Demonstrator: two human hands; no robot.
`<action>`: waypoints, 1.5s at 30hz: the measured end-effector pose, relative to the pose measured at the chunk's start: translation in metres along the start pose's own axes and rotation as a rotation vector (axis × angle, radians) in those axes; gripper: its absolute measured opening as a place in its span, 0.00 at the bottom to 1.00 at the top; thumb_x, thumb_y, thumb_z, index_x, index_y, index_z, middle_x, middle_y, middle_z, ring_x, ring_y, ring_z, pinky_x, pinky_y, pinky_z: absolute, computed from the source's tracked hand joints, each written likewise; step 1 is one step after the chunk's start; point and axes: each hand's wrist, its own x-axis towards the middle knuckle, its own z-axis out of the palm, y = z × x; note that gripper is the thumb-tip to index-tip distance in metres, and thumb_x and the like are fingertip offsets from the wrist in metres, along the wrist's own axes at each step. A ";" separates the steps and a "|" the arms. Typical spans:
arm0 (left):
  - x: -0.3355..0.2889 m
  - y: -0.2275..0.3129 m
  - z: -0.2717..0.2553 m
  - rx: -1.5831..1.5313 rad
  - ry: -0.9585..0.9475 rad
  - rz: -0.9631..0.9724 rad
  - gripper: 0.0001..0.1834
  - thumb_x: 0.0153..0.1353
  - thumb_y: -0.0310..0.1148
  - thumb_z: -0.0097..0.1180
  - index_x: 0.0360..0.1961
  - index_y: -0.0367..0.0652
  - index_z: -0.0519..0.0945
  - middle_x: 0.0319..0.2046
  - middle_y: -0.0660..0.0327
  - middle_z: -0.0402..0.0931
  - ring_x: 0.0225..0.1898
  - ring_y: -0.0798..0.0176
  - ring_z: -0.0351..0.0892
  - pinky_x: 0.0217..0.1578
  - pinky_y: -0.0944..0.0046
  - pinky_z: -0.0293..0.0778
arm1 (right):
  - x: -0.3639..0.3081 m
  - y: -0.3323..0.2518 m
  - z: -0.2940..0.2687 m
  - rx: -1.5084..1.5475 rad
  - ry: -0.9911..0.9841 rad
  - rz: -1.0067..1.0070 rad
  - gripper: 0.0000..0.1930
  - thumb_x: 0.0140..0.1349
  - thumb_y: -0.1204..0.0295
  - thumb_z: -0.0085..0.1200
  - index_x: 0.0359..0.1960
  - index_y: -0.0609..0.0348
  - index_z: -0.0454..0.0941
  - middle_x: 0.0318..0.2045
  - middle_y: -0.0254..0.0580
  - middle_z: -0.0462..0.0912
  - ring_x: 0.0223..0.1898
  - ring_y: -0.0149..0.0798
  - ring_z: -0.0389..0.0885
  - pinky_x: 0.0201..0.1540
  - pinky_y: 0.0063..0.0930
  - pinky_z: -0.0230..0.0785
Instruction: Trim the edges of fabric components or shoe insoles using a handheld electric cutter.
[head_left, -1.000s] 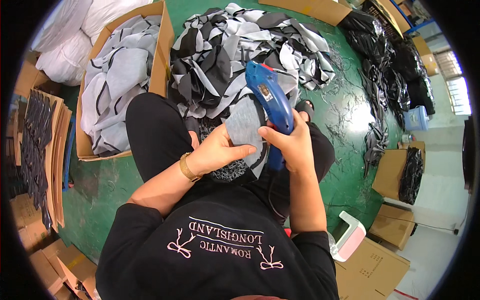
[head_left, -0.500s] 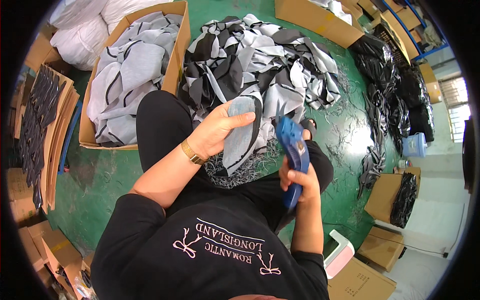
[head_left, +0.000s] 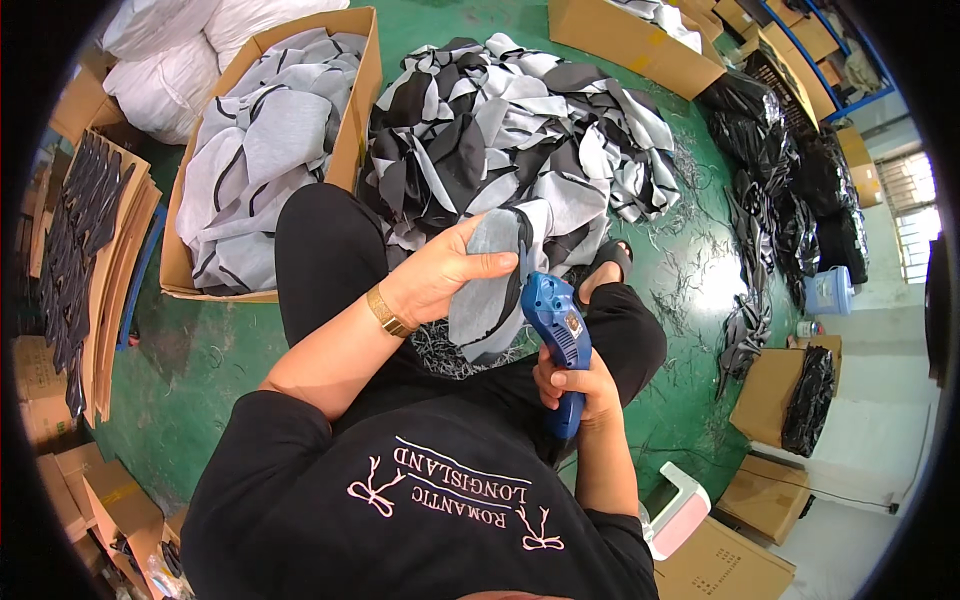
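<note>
I see the left hand [head_left: 435, 275] pinching 1 grey fabric piece [head_left: 478, 312], long axis near to far; at its right edge, the right hand [head_left: 588, 385] grips the blue cutter [head_left: 556, 328].

Passable right of the right knee [head_left: 640, 335], over green floor [head_left: 690, 400], then stopped by a cardboard box [head_left: 765, 390]. Blocked ahead by the fabric heap [head_left: 510, 125], ahead-left by the left knee [head_left: 320, 225] and a carton [head_left: 368, 100]. Tight between left hand [head_left: 435, 268] and blue cutter [head_left: 560, 325], with a grey fabric piece [head_left: 485, 305] intervening; hard to judge clearance there.
</note>
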 end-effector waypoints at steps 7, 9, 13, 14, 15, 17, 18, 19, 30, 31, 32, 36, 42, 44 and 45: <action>-0.006 -0.002 0.004 0.183 0.009 0.098 0.22 0.61 0.27 0.58 0.56 0.40 0.70 0.46 0.66 0.76 0.47 0.73 0.75 0.50 0.68 0.71 | 0.011 -0.013 0.006 0.040 0.093 -0.103 0.21 0.44 0.73 0.61 0.41 0.64 0.68 0.18 0.34 0.65 0.19 0.30 0.64 0.18 0.23 0.61; -0.004 -0.002 0.003 0.096 0.031 0.076 0.20 0.62 0.28 0.57 0.55 0.40 0.71 0.46 0.66 0.77 0.46 0.73 0.75 0.50 0.68 0.71 | 0.011 -0.020 0.003 -0.060 0.152 -0.170 0.21 0.46 0.72 0.60 0.42 0.64 0.68 0.18 0.34 0.65 0.21 0.30 0.66 0.20 0.23 0.62; 0.001 0.000 0.001 -0.104 0.073 0.068 0.14 0.64 0.30 0.54 0.50 0.39 0.75 0.44 0.63 0.79 0.44 0.70 0.79 0.47 0.66 0.74 | 0.000 -0.027 0.006 -0.222 0.291 -0.253 0.22 0.46 0.73 0.62 0.43 0.67 0.70 0.21 0.37 0.71 0.23 0.33 0.72 0.24 0.24 0.68; 0.003 -0.001 -0.001 -0.108 0.076 0.069 0.14 0.64 0.30 0.54 0.50 0.39 0.75 0.44 0.63 0.79 0.44 0.70 0.79 0.47 0.66 0.74 | -0.003 -0.027 0.010 -0.299 0.309 -0.278 0.21 0.46 0.73 0.62 0.42 0.67 0.71 0.23 0.38 0.73 0.23 0.33 0.73 0.25 0.24 0.69; 0.005 -0.003 -0.005 -0.088 0.097 0.101 0.13 0.64 0.29 0.54 0.48 0.38 0.76 0.42 0.62 0.80 0.42 0.69 0.80 0.46 0.65 0.75 | -0.006 -0.027 0.012 -0.376 0.328 -0.304 0.21 0.46 0.74 0.63 0.42 0.68 0.71 0.24 0.39 0.74 0.23 0.34 0.75 0.26 0.24 0.70; 0.009 -0.006 -0.008 -0.071 0.161 0.137 0.10 0.63 0.27 0.54 0.44 0.38 0.78 0.38 0.62 0.81 0.39 0.68 0.81 0.45 0.66 0.75 | -0.013 -0.025 0.015 -0.469 0.347 -0.277 0.20 0.47 0.76 0.63 0.42 0.68 0.72 0.25 0.37 0.75 0.23 0.31 0.75 0.26 0.24 0.70; 0.010 -0.007 -0.009 -0.074 0.161 0.132 0.10 0.63 0.27 0.54 0.44 0.38 0.78 0.38 0.62 0.81 0.39 0.68 0.81 0.45 0.66 0.75 | -0.015 -0.024 0.016 -0.559 0.365 -0.253 0.20 0.47 0.78 0.63 0.43 0.67 0.72 0.25 0.36 0.76 0.23 0.28 0.75 0.26 0.23 0.71; 0.011 -0.008 -0.009 -0.049 0.179 0.161 0.09 0.62 0.27 0.55 0.43 0.37 0.78 0.38 0.62 0.81 0.38 0.70 0.80 0.44 0.67 0.74 | -0.016 -0.021 0.018 -0.595 0.381 -0.255 0.19 0.48 0.78 0.63 0.43 0.67 0.73 0.25 0.35 0.77 0.21 0.27 0.75 0.26 0.21 0.69; 0.002 -0.008 0.000 0.111 0.203 0.237 0.08 0.62 0.25 0.55 0.42 0.34 0.77 0.37 0.63 0.80 0.35 0.74 0.78 0.39 0.71 0.74 | -0.013 -0.015 0.022 -0.699 0.445 -0.208 0.18 0.48 0.78 0.63 0.42 0.66 0.73 0.24 0.34 0.76 0.21 0.26 0.74 0.24 0.22 0.68; 0.001 -0.009 0.000 0.111 0.204 0.236 0.08 0.62 0.25 0.55 0.42 0.34 0.77 0.37 0.63 0.80 0.35 0.74 0.78 0.39 0.71 0.74 | -0.013 -0.016 0.023 -0.697 0.444 -0.202 0.18 0.48 0.78 0.63 0.42 0.66 0.73 0.24 0.34 0.75 0.21 0.26 0.74 0.24 0.22 0.68; 0.001 -0.009 -0.001 0.149 0.203 0.245 0.09 0.62 0.25 0.56 0.43 0.35 0.77 0.36 0.63 0.80 0.35 0.74 0.77 0.39 0.71 0.74 | -0.013 -0.017 0.024 -0.694 0.443 -0.198 0.18 0.48 0.78 0.62 0.42 0.67 0.73 0.24 0.34 0.75 0.21 0.26 0.74 0.24 0.22 0.68; -0.002 -0.009 0.000 0.270 0.212 0.264 0.09 0.62 0.25 0.56 0.43 0.36 0.77 0.36 0.64 0.80 0.36 0.74 0.77 0.40 0.71 0.73 | -0.013 -0.019 0.026 -0.681 0.447 -0.198 0.18 0.48 0.78 0.62 0.42 0.66 0.73 0.24 0.34 0.75 0.21 0.26 0.74 0.24 0.21 0.68; -0.007 -0.005 -0.002 0.431 0.175 0.247 0.10 0.61 0.25 0.57 0.43 0.38 0.77 0.35 0.66 0.79 0.35 0.76 0.76 0.40 0.72 0.73 | -0.015 -0.027 0.025 -0.711 0.416 -0.179 0.19 0.48 0.79 0.62 0.43 0.66 0.73 0.24 0.34 0.75 0.21 0.26 0.74 0.23 0.21 0.67; -0.007 -0.002 -0.008 0.532 0.174 0.235 0.09 0.60 0.26 0.57 0.42 0.38 0.77 0.33 0.66 0.79 0.31 0.77 0.75 0.34 0.73 0.73 | -0.015 -0.031 0.027 -0.717 0.395 -0.150 0.19 0.47 0.80 0.62 0.44 0.66 0.73 0.24 0.34 0.75 0.20 0.26 0.73 0.24 0.22 0.67; -0.008 0.002 -0.005 0.632 0.168 0.222 0.09 0.60 0.27 0.57 0.42 0.38 0.77 0.31 0.67 0.78 0.27 0.78 0.75 0.29 0.74 0.73 | -0.016 -0.033 0.027 -0.716 0.397 -0.149 0.19 0.47 0.80 0.62 0.44 0.66 0.73 0.24 0.34 0.75 0.20 0.26 0.73 0.24 0.22 0.67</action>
